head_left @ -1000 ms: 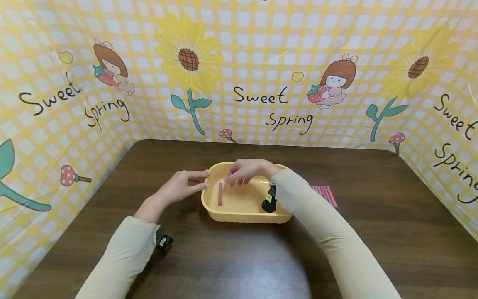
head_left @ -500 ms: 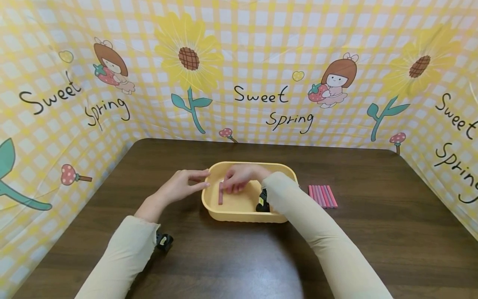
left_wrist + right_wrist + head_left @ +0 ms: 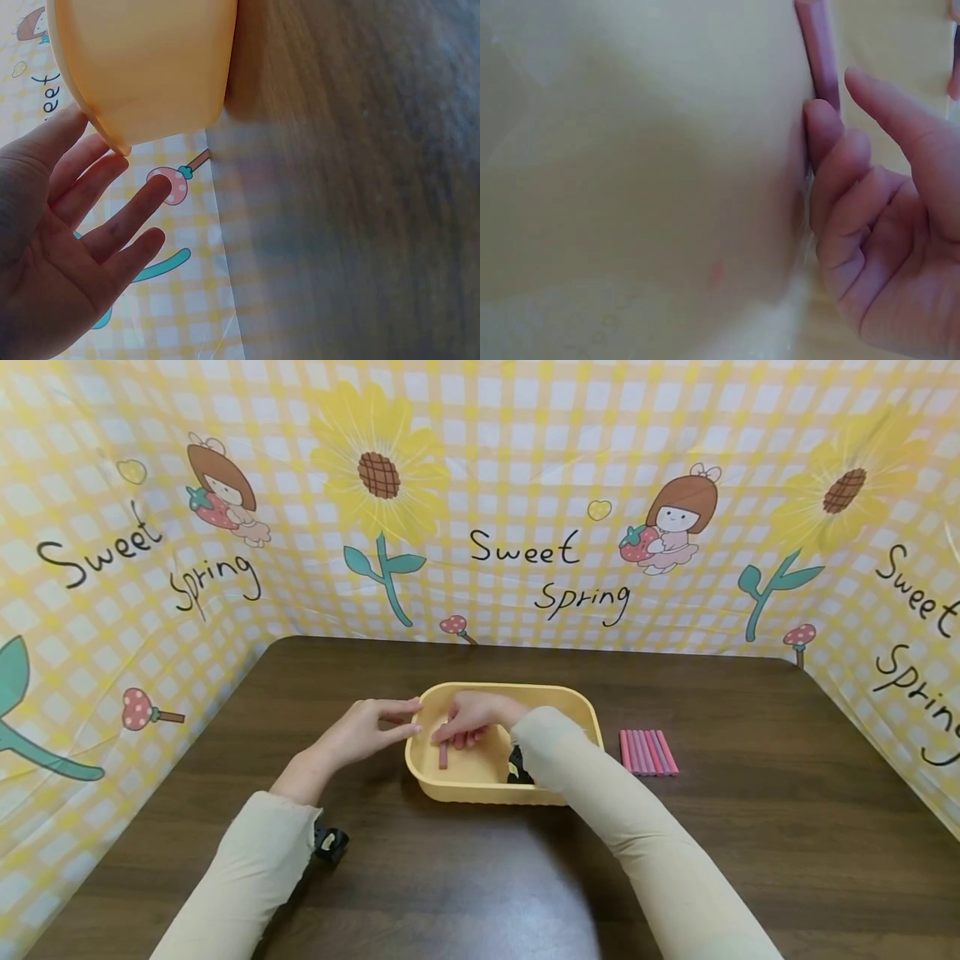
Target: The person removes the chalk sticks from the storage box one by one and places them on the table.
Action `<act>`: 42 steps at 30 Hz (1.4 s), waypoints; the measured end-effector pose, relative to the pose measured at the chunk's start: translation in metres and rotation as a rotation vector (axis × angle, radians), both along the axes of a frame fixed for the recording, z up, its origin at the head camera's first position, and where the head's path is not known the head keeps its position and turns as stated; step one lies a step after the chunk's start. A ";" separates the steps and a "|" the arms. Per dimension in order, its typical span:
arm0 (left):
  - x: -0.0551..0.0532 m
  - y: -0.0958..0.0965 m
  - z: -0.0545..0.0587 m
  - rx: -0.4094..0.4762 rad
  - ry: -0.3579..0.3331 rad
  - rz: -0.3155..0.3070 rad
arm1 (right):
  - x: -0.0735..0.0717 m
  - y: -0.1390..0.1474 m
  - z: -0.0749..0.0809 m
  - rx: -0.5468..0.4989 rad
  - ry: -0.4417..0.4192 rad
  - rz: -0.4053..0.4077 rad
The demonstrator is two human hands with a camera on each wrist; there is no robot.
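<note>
My left hand (image 3: 367, 731) is at the left end of a pale yellow plastic basin (image 3: 487, 792), its fingertips right at the rim. In the left wrist view its fingers (image 3: 124, 217) are spread and slightly bent. Inside the basin my right hand (image 3: 472, 718) reaches down over a dull pink stick (image 3: 443, 755) lying near the left wall. The right wrist view shows the index fingertip (image 3: 823, 112) against the stick, with the thumb (image 3: 877, 101) a small gap away from it. The other right fingers are bent toward the palm. Part of the stick is hidden by the hand.
Several pink and mauve sticks (image 3: 648, 752) lie side by side on the dark wooden table (image 3: 750, 827), to the right of the basin. A yellow checked cloth (image 3: 510, 485) with printed flowers hangs behind and at the sides.
My right hand has moved down and slightly left inside the basin, now overlapping the stick's upper part. The row of sticks has come fully into view. My left hand stays at the rim.
</note>
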State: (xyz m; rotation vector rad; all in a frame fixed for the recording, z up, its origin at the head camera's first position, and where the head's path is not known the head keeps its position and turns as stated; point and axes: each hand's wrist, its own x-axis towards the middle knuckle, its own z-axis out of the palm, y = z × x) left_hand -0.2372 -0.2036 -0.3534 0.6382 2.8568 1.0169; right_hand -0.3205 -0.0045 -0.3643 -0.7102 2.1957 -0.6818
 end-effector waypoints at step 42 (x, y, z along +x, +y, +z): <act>-0.001 0.000 0.000 -0.016 0.004 0.005 | -0.005 0.029 0.033 -0.142 -0.168 0.030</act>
